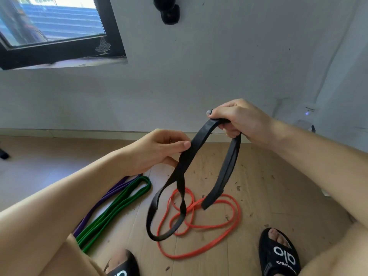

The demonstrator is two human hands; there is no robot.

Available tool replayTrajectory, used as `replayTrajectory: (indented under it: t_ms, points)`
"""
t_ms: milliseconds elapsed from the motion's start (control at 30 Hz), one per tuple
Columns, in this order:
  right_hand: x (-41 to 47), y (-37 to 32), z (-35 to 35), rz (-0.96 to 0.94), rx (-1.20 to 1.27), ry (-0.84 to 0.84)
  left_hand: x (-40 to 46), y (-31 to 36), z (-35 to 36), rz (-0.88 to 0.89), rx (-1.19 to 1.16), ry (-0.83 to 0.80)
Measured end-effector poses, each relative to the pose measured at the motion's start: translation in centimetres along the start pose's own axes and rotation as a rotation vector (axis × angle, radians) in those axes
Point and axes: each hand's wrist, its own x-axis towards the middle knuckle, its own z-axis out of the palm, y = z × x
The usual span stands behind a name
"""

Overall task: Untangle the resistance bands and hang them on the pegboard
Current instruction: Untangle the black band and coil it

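A wide black resistance band [223, 176] hangs in the air between both hands, twisted into loops below them. My right hand [239, 120] grips its top bend. My left hand [159, 150] pinches one strand between thumb and fingers lower and to the left. Under the black band, a thin red band [225, 226] lies in tangled loops on the floor. Left of it a green band [119, 204] and a purple band [99, 204] lie folded side by side, partly hidden by my left forearm. No pegboard is in view.
The floor is light wood [268, 186] with dark specks. My two feet in black sandals [278, 253] stand at the bottom edge. A grey wall with a skirting board [79, 134] is ahead, a dark-framed window [59, 36] at upper left, a black object [169, 12] mounted high.
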Motion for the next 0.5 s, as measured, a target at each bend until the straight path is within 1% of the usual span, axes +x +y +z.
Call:
replayTrajectory:
  t_ms: [100,200,333,367,500]
  points:
    - [0.1,0.0,-0.3,0.003,0.022,0.026,-0.1,0.1,-0.2,0.032,-0.024,0.036]
    - [0.2,-0.1,-0.3,0.012,0.059,0.055,-0.1,-0.1,0.1,0.029,0.11,0.045]
    - [0.4,0.1,-0.3,-0.004,0.02,0.058,0.0,-0.6,0.6,0.0,0.245,-0.036]
    - [0.4,0.2,-0.2,-0.005,0.009,0.058,0.0,-0.7,0.8,0.006,0.283,-0.034]
    - [0.5,0.2,0.0,0.0,0.024,0.076,0.7,-1.1,2.0,0.093,0.373,0.099]
